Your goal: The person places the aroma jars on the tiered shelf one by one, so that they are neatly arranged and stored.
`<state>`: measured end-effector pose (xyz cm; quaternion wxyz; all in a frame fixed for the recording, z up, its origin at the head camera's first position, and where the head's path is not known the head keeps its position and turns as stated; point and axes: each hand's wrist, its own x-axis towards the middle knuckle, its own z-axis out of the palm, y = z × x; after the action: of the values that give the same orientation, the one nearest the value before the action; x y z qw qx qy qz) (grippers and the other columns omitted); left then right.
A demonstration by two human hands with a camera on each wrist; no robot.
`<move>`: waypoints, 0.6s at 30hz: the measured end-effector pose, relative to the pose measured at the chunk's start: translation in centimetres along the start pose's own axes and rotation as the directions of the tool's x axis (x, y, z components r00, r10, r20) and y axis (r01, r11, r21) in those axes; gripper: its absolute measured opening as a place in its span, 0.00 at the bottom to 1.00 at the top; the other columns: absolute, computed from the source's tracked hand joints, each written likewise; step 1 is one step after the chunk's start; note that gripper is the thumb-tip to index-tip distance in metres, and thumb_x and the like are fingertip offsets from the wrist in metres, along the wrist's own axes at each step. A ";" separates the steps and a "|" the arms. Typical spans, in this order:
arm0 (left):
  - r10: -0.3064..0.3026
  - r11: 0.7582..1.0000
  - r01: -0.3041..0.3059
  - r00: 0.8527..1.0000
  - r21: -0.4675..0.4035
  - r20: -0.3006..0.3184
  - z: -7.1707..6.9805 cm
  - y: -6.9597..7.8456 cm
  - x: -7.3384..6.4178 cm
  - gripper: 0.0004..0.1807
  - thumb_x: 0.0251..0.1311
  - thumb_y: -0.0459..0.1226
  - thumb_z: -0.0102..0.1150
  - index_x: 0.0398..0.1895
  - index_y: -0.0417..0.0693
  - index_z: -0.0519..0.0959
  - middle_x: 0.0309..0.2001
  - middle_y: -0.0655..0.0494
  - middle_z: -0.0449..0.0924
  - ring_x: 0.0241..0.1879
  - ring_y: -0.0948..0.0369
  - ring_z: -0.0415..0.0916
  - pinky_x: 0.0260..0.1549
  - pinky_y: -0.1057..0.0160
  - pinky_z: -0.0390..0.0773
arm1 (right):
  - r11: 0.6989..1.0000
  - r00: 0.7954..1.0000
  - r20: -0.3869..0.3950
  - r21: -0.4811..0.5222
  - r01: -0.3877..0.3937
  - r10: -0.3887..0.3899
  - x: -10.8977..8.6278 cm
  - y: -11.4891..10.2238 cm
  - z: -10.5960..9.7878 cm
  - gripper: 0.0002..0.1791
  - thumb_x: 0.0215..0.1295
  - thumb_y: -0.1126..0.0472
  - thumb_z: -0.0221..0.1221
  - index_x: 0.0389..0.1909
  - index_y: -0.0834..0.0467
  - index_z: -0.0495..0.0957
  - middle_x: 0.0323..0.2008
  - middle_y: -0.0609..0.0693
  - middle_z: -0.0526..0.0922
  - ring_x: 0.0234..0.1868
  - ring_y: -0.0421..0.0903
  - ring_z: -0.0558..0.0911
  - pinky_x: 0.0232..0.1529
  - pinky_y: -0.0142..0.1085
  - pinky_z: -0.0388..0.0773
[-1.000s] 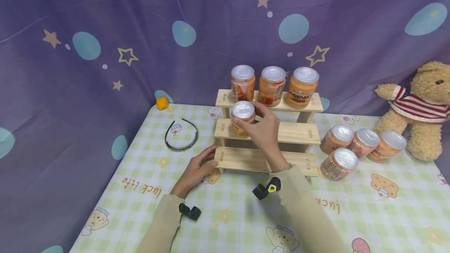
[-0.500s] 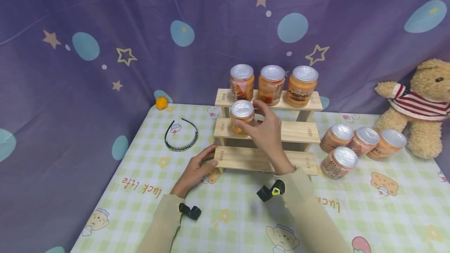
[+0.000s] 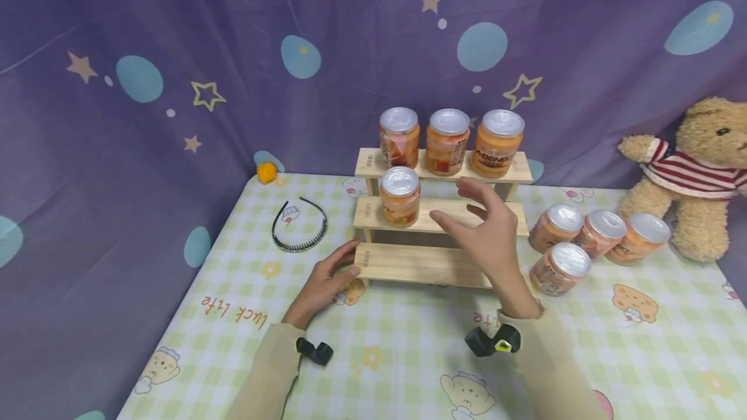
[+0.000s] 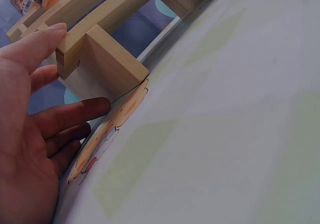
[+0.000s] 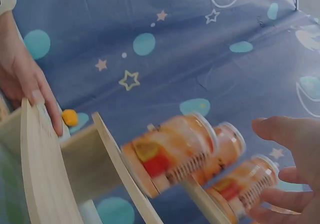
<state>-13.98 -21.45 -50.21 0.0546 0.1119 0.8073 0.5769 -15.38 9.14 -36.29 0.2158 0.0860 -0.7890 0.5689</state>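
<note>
An orange fruit jar (image 3: 400, 199) with a silver lid stands upright at the left end of the middle tier of a three-tier wooden shelf (image 3: 408, 263). To its right, apart from it, my right hand (image 3: 487, 232) is in the air before the middle tier, thumb and fingers spread, holding nothing. My left hand (image 3: 323, 284) holds the left end of the lowest tier; in the left wrist view, its thumb (image 4: 47, 41) lies on the board's corner, with another fingertip beside the board end. Three similar jars (image 3: 447, 141) stand in a row on the top tier.
Several more jars (image 3: 561, 269) stand grouped on the checked tablecloth (image 3: 373, 368) right of the shelf. A teddy bear (image 3: 700, 199) sits behind them at the right. A black headband (image 3: 299, 246) and a small orange ball (image 3: 266, 172) lie left. A purple curtain (image 3: 350, 5) hangs behind.
My right hand has let go of the jar on the middle tier and moved right, fingers spreading. That jar stays in place. My left hand has not moved.
</note>
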 end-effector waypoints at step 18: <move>0.027 1.000 -0.027 1.000 -0.002 0.001 0.1 0.1 -0.2 0.32 0.69 0.40 0.59 0.75 0.52 0.64 0.63 0.43 0.79 0.66 0.47 0.74 0.65 0.65 0.69 | 0.998 0.984 -0.176 -0.068 -0.015 0.003 -2.8 4.3 -8.8 0.29 0.47 0.75 0.74 0.54 0.65 0.81 0.45 0.27 0.82 0.49 0.27 0.81 0.50 0.17 0.75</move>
<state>-13.75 -21.40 -50.17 0.0475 0.1232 0.8050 0.5784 -12.34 18.48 -38.94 0.2848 0.0243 -0.7863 0.5478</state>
